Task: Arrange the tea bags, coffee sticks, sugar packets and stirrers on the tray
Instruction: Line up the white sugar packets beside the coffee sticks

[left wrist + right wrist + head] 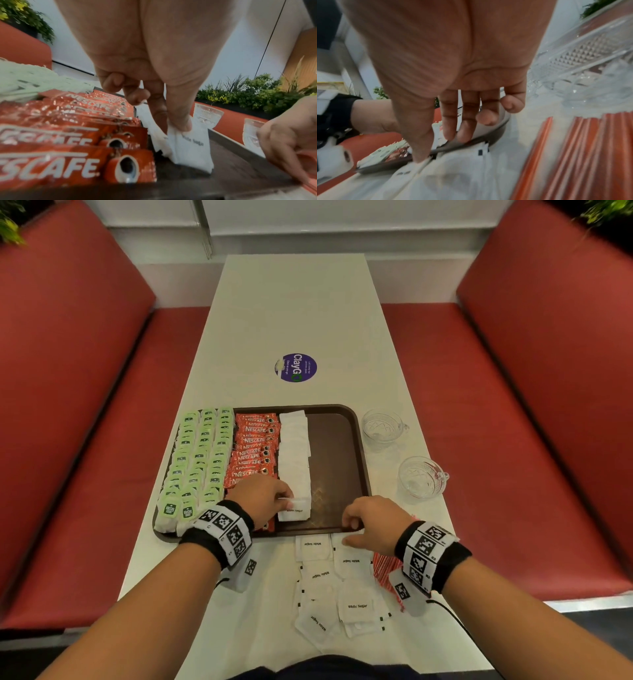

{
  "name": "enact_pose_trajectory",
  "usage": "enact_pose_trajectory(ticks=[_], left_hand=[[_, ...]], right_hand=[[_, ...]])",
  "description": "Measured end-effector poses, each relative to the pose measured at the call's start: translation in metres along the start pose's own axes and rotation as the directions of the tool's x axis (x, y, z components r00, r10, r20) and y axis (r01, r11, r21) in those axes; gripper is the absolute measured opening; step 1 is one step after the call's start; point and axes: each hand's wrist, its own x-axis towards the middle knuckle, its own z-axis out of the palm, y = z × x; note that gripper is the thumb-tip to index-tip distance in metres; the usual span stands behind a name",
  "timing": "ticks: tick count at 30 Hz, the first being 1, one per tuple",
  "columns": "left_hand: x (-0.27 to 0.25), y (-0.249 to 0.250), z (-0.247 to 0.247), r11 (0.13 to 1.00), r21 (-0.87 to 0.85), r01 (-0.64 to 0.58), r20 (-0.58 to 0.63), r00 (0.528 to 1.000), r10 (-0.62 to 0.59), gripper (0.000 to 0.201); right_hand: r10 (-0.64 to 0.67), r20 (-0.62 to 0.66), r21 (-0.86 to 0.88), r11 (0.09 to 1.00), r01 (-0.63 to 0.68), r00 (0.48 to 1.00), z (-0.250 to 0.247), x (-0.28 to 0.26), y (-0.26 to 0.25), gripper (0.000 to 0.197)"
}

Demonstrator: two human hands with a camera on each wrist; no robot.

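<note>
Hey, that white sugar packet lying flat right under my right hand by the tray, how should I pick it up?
Pinch the sugar packet by its far edge, coming from above with the right hand. It lies flat on the table, overlapping other packets, so only a thin edge offers thumb and finger purchase.

On your tray: tea bags left, coffee sticks beside them, sugar packets right of those. Two cups right of tray; loose packets and stirrers nearer you.
</note>
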Motion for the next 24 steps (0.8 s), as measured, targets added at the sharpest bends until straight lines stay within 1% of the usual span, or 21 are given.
enact_pose_trajectory(ticks=[3,6,8,11,14,16,20,22,24], left_hand=[[0.004,0.004,0.005,0.997,0.076,0.025,0.009,1.0,-0.026,0.025],[0.008,0.006,0.008,0.987,0.148,0.056,-0.043,0.998,-0.05,0.028],[0.008,0.006,0.011,0.984,0.166,0.058,-0.084,0.995,-0.045,0.029],[0.006,0.007,0.015,0.989,0.151,0.005,-0.126,0.992,0.014,0.031],[0.003,0.011,0.018,0.985,0.153,-0.074,-0.057,0.995,0.084,0.031],[0.002,0.012,0.019,0.975,0.203,-0.086,-0.024,0.995,0.093,0.03],[0.0,0.014,0.019,0.97,0.225,-0.094,-0.034,0.994,0.104,0.03],[-0.005,0.02,0.018,0.971,0.195,-0.137,-0.081,0.985,0.155,0.026],[-0.012,0.028,0.018,0.96,0.178,-0.216,-0.101,0.966,0.236,0.024]], right_hand=[[-0.01,0.062,-0.064,0.998,0.014,0.998,0.003,-0.005,0.0,0.032],[-0.011,0.086,-0.114,0.993,0.021,0.996,0.008,-0.009,-0.001,0.035],[-0.014,0.086,-0.146,0.989,0.027,0.996,0.011,-0.01,-0.002,0.038],[-0.02,0.075,-0.184,0.982,0.033,0.997,0.017,-0.011,-0.004,0.04],[-0.023,0.062,-0.205,0.978,0.035,0.998,0.019,-0.011,-0.007,0.045],[-0.03,0.062,-0.227,0.973,0.044,0.998,0.02,-0.012,-0.009,0.048],[-0.037,0.064,-0.264,0.963,0.053,0.997,0.02,-0.011,-0.013,0.041],[-0.03,0.072,-0.274,0.961,0.049,0.997,0.02,-0.011,-0.014,0.037],[-0.026,0.086,-0.286,0.957,0.049,0.996,0.02,-0.011,-0.015,0.032]])
